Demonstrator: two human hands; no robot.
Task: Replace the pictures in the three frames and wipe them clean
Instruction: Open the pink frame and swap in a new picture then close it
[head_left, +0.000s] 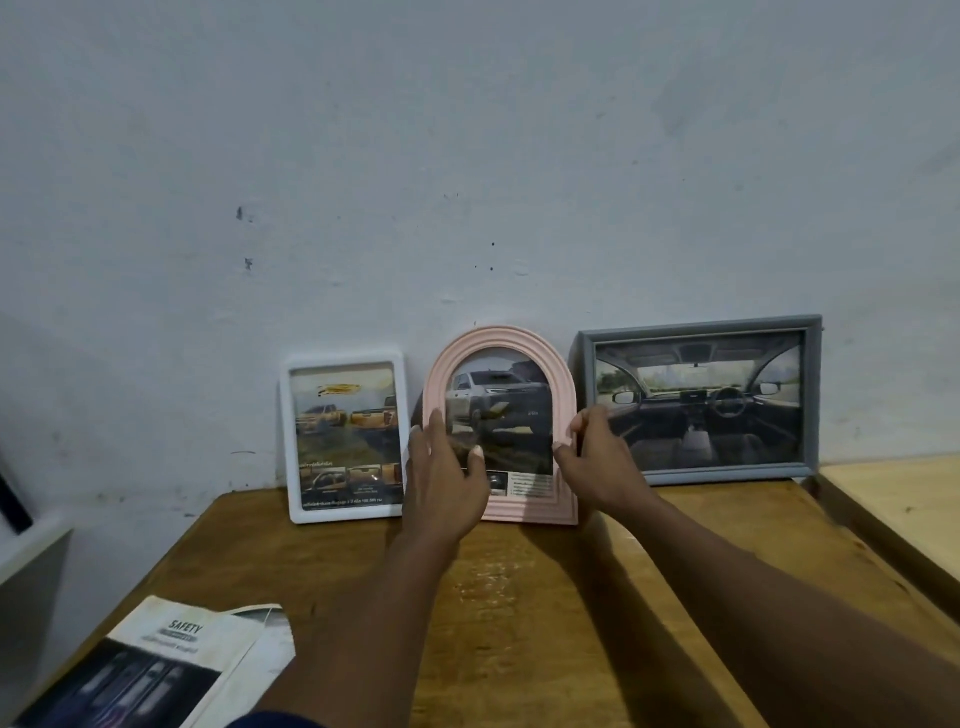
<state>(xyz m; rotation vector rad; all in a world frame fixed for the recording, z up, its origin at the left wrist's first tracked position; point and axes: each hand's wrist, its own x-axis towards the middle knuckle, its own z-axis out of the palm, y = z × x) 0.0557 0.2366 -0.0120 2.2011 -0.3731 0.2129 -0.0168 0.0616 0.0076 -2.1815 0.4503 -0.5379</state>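
Three picture frames lean against the wall at the back of the wooden table (545, 597). The arched pink frame (501, 343) in the middle shows a grey pickup truck. My left hand (441, 467) holds its left edge, with the thumb lying on the glass. My right hand (597, 457) pinches its right edge, thumb on the front rim and fingers curled behind it. The white frame (343, 512) to the left shows orange trucks. To the right, the grey frame (701, 327) holds a car interior picture.
A car brochure marked "SAFETY" (171, 660) lies with loose paper at the table's front left corner. A lighter wooden surface (898, 499) adjoins the table on the right. A pale box edge (31, 545) stands at the far left.
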